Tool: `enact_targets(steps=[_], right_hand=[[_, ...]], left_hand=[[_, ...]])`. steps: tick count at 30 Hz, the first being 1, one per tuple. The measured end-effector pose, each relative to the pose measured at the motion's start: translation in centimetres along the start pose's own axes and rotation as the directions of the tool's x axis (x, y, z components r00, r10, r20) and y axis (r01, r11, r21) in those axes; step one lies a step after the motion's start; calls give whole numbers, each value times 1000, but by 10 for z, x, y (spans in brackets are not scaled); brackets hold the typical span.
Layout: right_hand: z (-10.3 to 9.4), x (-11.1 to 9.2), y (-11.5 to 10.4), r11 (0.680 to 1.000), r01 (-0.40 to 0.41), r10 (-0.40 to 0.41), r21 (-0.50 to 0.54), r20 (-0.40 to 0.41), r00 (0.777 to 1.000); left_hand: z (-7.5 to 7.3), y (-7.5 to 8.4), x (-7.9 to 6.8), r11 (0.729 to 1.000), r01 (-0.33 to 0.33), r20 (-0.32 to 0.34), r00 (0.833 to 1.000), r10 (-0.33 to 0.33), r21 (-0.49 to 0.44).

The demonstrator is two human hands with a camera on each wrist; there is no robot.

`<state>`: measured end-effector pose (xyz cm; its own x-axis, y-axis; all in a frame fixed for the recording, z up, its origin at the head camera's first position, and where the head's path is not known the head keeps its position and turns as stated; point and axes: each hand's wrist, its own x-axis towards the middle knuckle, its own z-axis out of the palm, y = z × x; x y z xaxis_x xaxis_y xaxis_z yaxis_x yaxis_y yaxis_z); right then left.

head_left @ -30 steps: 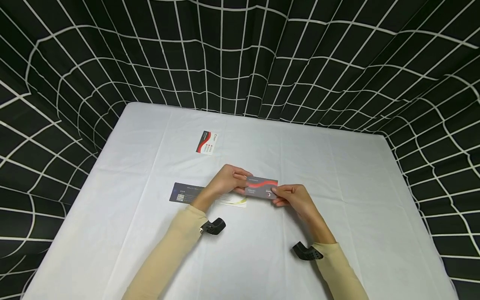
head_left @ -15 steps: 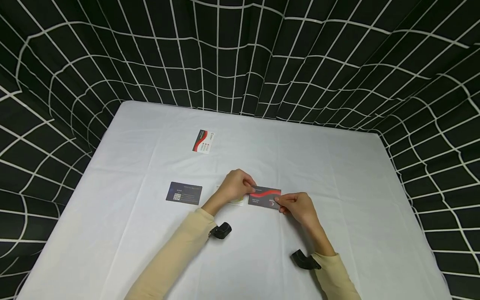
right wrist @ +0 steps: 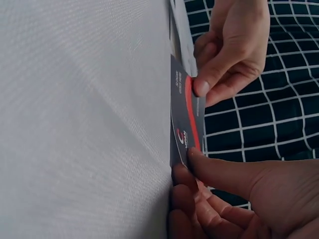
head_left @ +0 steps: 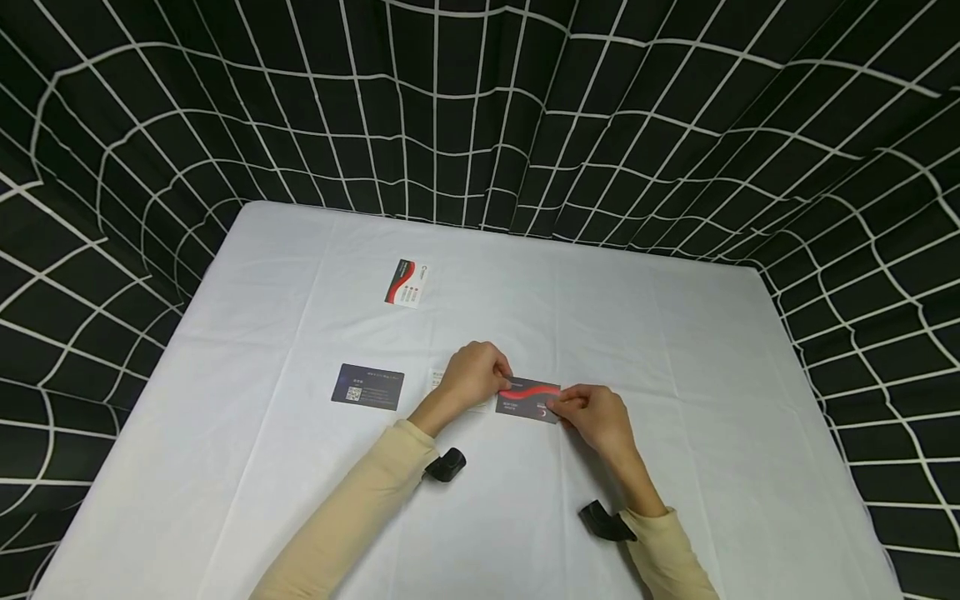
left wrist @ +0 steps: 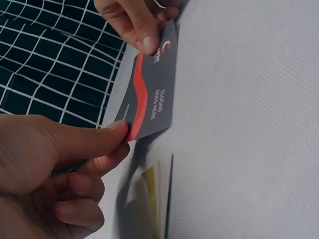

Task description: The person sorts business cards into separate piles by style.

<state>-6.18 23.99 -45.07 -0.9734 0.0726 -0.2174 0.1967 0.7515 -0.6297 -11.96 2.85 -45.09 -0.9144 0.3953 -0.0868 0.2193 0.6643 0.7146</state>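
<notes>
A dark grey business card [head_left: 527, 403] with a red wave and a small logo lies between my two hands, low over the white table. My left hand [head_left: 472, 375] pinches its upper left corner between thumb and finger. At the right end my right hand [head_left: 597, 418] pinches the card, thumb on top near the logo. In the left wrist view the card [left wrist: 157, 89] looks slightly bent, with its near end a little off the cloth. Beneath my left hand lies a whitish card [head_left: 437, 379], mostly hidden.
Left of my hands rests a dark card with a QR code [head_left: 367, 387]. Farther back lies a white, black and red business card [head_left: 407, 283]. A white cloth [head_left: 652, 333] covers the table, and a black curtain with white grid lines [head_left: 480, 108] hangs around it.
Both hands have brought the grey card closer to me and lower, holding it throughout. My left forearm has shifted right, uncovering more of the QR-code card. Over the last half second, movement is slight.
</notes>
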Motion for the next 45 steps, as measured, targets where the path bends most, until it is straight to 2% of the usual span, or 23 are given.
enact_targets(steps=[7,13,19,22,31,36,39,45], right_hand=[[-2,-1,-1,997,-16,15,-78,-14,1000],[-3,0,-2,992,-14,10,-123,-28,1000],[-4,1,-3,993,-6,1,-117,-39,999],[-4,1,-3,995,5,-8,-104,-34,999],[-3,3,-3,996,-3,2,-91,-14,1000],[-2,5,-3,997,3,-3,-77,1,1000],[-1,6,-3,998,2,-2,-70,12,1000],[2,7,-3,997,-15,16,-71,19,1000]], left_hand=[[9,2,-3,995,-41,-30,999,44,92],[13,9,-5,985,-45,-80,995,59,166],[19,18,-8,951,-62,-112,989,100,302],[23,20,-10,938,-61,-121,987,108,341],[25,20,-11,946,-58,-141,984,108,320],[22,19,-12,946,-20,-151,986,73,324],[20,18,-11,948,-7,-134,990,52,317],[11,8,-11,982,11,-88,996,6,191]])
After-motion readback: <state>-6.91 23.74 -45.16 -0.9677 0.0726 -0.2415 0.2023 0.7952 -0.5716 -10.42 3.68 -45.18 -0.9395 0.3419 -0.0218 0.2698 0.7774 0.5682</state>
